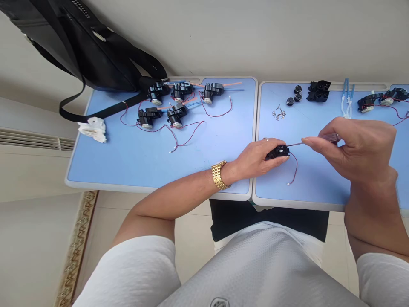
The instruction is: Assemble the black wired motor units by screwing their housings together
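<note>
My left hand [258,158] is closed around a small black motor unit [278,152] near the left edge of the right-hand table. A thin red wire with a white connector [289,183] trails from that unit onto the blue surface. In my right hand [358,147] is a screwdriver [329,137] with a clear purplish handle, its shaft lying almost level. The screwdriver's tip meets the right side of the black unit; the exact contact point is too small to make out. Several loose screws [280,114] lie beyond my hands.
Several wired black motor units [179,115] sit on the left table [105,170], beside crumpled tissue [92,129] and a black bag [96,51]. On the right table [275,192] are small round motors [298,94], black housings [318,91], blue-white tubes [347,100] and more units [367,102].
</note>
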Demonstrator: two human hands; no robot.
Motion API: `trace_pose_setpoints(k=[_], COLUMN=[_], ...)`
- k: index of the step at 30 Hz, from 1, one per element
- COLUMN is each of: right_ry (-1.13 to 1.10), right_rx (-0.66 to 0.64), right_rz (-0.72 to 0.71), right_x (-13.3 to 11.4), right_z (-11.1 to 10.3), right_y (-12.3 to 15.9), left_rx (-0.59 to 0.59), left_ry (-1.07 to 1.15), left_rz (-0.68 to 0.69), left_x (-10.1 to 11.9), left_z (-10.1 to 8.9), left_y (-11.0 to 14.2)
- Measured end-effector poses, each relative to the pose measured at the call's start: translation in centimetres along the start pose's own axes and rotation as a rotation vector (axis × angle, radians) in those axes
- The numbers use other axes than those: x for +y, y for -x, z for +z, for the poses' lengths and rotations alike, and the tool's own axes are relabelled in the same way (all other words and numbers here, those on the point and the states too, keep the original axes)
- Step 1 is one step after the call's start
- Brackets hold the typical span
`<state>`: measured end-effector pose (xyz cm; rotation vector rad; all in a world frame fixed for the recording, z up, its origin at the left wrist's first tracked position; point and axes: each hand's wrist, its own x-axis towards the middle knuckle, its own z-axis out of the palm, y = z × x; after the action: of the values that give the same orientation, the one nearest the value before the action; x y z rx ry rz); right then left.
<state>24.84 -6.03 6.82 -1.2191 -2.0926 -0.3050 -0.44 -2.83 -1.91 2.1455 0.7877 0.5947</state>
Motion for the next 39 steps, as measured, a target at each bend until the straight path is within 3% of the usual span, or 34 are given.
trace_pose_setpoints(k=[10, 14, 19, 28, 35, 39], right_ry=[-0.230, -0.192, -0.055, -0.255, -0.094, -0.057], right_rx=[-0.265, -0.220, -0.031, -0.265, -0.070, -0.068], right_rz=[0.097, 0.087, 0.040, 0.119, 0.082, 0.125], right_x=[-1.0, -0.9, 0.2, -1.0, -0.6, -0.2], right_z=[-1.6, -1.2, 0.0, -1.0, 0.2, 0.1], right_y=[-0.7, -0.5, 0.1, -0.6, -0.1, 0.0], left_rx=[0.022, 0.013, 0.005, 0.017, 0.006, 0.021], left_ry=[0.015, 0.008, 0.000, 0.013, 0.003, 0.015], left_rz=[0.018, 0.006, 0.005, 0.008, 0.005, 0.020], left_x=[0.1, 0.0, 0.0, 0.2, 0.1, 0.0], left_z=[0.0, 0.0, 0.0, -0.2, -0.1, -0.1], left_y=[-0.1, -0.1, 0.0, -0.1, 0.0, 0.0])
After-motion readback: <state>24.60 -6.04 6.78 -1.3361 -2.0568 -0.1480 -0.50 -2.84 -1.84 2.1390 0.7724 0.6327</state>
